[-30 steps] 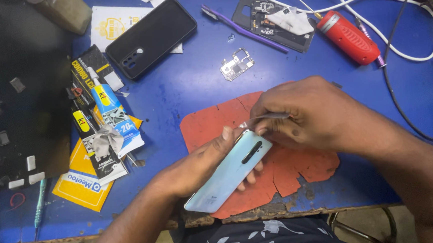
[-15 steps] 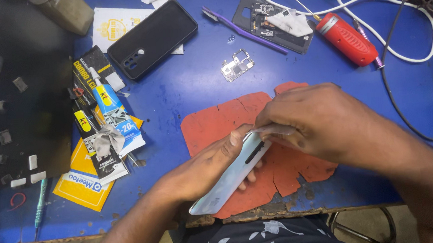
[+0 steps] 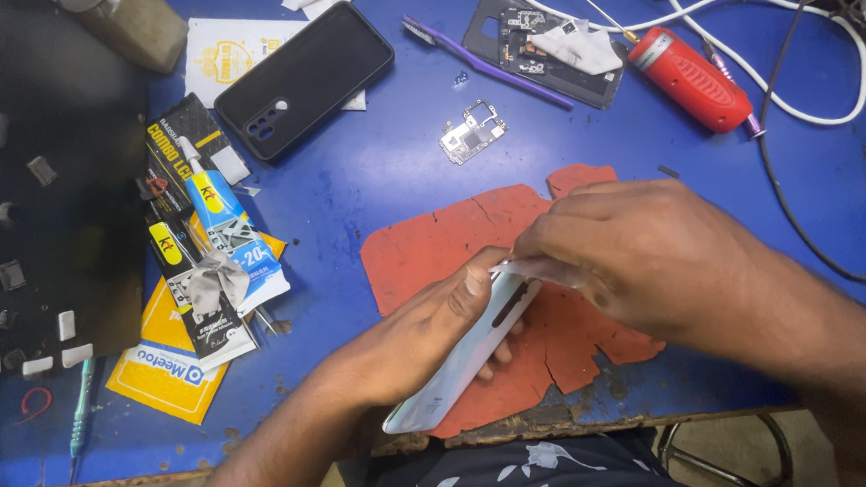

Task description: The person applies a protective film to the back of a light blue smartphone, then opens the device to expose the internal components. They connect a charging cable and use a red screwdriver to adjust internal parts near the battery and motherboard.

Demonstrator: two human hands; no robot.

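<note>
On the blue tabletop point(image 3: 379, 177), the left hand point(image 3: 414, 340) wraps its fingers point(image 3: 470, 281) around a glossy, pale, slim smartphone point(image 3: 460, 357), tilted on edge over a cracked red rubber mat point(image 3: 433, 238). The right hand point(image 3: 634, 261) pinches a thin translucent film point(image 3: 530, 268) at the phone's upper end.

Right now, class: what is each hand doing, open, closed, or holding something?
Left hand: closed around the pale phone back cover.
Right hand: closed, pinching a thin clear pick at the cover's top edge.

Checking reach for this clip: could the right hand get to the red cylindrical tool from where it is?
Probably yes. The red cylindrical tool lies on bare blue table just beyond the right hand, nothing between; but that hand is busy at the pale phone.
</note>
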